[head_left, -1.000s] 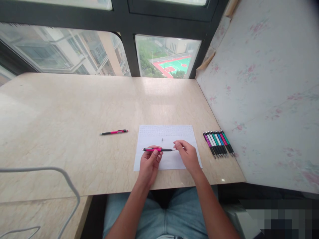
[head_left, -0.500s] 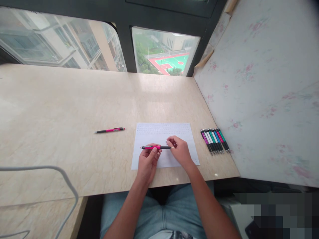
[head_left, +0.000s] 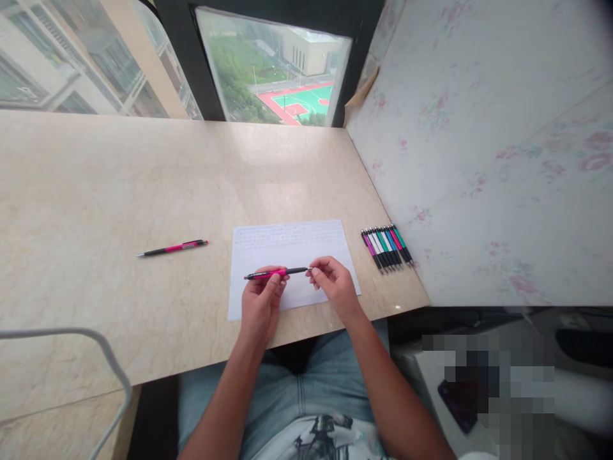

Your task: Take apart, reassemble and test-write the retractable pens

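Now my right hand (head_left: 332, 284) has closed in, fingertips pinched together at the point of the pen (head_left: 282, 272), which my left hand (head_left: 261, 305) clamps just beside it, above the paper (head_left: 292, 250); so both hands work on one pen.

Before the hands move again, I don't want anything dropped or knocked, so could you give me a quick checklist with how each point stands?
1. Pen gripped by the left hand: ok.
2. Right hand at the writing end of that pen: ok.
3. Tip fitted straight: cannot tell, the right hand's fingers are in the way.
4. Paper lying beneath both hands: ok.
5. Other pink pen clear of the hands, left of the paper: ok.
6. Row of pens grouped right of the paper, untouched: ok.
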{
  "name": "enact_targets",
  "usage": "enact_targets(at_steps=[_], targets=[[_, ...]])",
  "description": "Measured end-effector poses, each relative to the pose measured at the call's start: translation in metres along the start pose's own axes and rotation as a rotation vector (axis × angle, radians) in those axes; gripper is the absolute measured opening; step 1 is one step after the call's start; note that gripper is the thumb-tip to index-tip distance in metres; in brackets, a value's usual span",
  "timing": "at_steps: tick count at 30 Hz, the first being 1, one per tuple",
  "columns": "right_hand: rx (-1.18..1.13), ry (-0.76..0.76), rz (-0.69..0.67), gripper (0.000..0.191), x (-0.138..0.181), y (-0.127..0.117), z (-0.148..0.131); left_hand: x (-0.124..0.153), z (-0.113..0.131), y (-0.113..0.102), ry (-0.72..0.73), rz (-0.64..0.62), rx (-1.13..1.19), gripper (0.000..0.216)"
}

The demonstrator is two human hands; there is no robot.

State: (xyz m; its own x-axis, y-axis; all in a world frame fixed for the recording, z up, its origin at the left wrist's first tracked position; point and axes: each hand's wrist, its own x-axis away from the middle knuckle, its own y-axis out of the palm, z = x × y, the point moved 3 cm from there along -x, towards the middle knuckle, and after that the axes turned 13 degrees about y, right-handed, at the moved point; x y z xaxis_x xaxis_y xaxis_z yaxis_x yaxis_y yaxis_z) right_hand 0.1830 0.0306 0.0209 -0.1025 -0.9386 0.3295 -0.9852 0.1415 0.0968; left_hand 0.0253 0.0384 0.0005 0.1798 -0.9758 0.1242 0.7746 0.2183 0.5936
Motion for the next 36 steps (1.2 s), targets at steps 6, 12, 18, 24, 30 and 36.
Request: enact_targets(at_steps=[6, 12, 18, 24, 30, 36], targets=[[-0.013, 0.021, 0.021, 0.016, 0.0003, -0.0021, 0.0014, -0.0004, 0.0, 0.0006, 0.001, 0.001, -0.035, 0.018], [-0.003, -0.005, 0.071, 0.017, -0.0016, -0.0076, 0.0001, -0.0017, -0.0016, -0.0021, 0.017, 0.02, -0.042, 0.018], [0.066, -0.029, 0.023, 0.016, -0.0003, -0.0077, -0.0053, -0.0017, -0.0021, -0.0017, 0.015, 0.016, -0.06, 0.018], [0.078, -0.017, -0.024, 0.015, 0.0019, -0.0025, -0.0066, -0.0017, -0.0015, -0.0008, 0.016, 0.008, -0.056, 0.018], [0.077, 0.003, -0.022, 0.018, 0.0014, -0.0035, -0.0039, 0.0019, -0.0008, 0.0008, 0.017, -0.034, -0.077, 0.019], [0.142, -0.001, -0.05, 0.017, 0.0012, -0.0066, -0.0009, 0.0038, -0.0009, 0.0005, 0.006, -0.041, -0.07, 0.018]])
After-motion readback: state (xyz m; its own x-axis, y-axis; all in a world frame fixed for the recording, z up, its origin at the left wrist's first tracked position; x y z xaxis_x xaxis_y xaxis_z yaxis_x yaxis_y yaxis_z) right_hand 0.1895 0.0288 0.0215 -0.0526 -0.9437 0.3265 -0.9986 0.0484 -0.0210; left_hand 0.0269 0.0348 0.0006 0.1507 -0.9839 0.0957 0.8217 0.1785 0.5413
